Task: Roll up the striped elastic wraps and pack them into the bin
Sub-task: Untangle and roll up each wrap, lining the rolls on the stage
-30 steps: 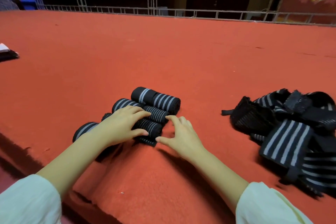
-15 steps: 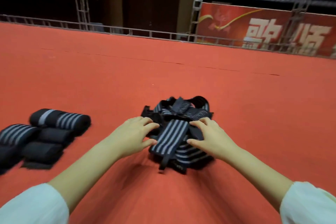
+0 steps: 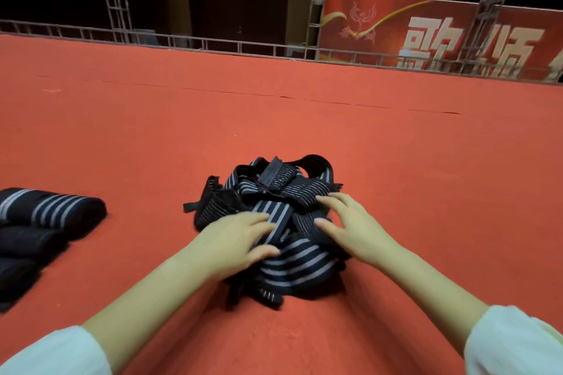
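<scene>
Loosely spread, left hand (image 3: 231,242) and right hand (image 3: 358,230) rest on half-hidden tangled wraps (image 3: 292,268)

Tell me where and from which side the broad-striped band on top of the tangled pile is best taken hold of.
Probably pinch the broad-striped band at its bare middle, between the left hand and right hand, coming from above. It lies over the rest of the pile, so it should lift first; its ends are hidden in the tangle.

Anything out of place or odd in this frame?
The unrolled wraps lie in a tangled heap, with the left hand and right hand on it. The rolled wraps at left look tidy. No bin in view.
</scene>
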The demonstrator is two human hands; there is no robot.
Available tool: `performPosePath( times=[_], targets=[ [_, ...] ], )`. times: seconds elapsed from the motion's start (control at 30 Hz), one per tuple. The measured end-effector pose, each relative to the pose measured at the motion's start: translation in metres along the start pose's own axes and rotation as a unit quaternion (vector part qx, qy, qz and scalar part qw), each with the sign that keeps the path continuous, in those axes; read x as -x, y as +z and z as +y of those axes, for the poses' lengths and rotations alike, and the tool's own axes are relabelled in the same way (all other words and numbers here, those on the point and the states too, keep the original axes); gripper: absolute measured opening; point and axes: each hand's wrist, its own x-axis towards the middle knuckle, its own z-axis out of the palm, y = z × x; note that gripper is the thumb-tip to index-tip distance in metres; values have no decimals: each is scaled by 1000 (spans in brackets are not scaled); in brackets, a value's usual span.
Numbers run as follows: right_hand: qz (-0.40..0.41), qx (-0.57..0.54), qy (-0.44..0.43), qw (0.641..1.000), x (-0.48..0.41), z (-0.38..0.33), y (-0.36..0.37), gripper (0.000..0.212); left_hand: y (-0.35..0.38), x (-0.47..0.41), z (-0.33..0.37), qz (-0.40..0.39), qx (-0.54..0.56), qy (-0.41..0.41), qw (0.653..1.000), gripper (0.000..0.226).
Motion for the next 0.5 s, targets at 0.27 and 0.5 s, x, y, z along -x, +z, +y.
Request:
performPosePath(
  times=[0.27, 0.5],
  targets=[
    [26, -18, -39, 999, -89, -16, 7, 51, -33, -84, -43, 133, -56, -114, 983, 55],
    [-3, -19, -67, 998, -142, -14, 36, 55, -4, -111, -65, 82, 99, -123, 984, 56]
  ],
)
